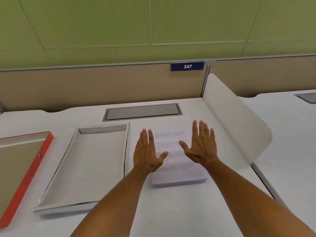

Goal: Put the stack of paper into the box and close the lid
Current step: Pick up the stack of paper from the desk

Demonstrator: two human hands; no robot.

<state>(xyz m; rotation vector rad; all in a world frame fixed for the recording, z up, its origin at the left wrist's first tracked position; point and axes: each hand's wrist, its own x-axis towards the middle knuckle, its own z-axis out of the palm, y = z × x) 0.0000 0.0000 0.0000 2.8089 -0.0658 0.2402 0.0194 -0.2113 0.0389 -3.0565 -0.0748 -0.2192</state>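
A stack of white printed paper (177,175) lies on the white desk, right of centre. Over its left edge hovers my left hand (148,153), flat, fingers spread, holding nothing. My right hand (200,146) is spread above the stack's right part, also empty. Left of the stack sits a shallow grey box (75,205), open and with nothing inside. Further left lies its lid (29,170), upside down, with an orange-red rim, partly cut off by the frame edge.
A grey cable hatch (142,111) is set in the desk behind the box and paper. A curved white divider (239,120) rises right of the stack. A beige partition with a blue sign reading 247 (187,66) closes the back.
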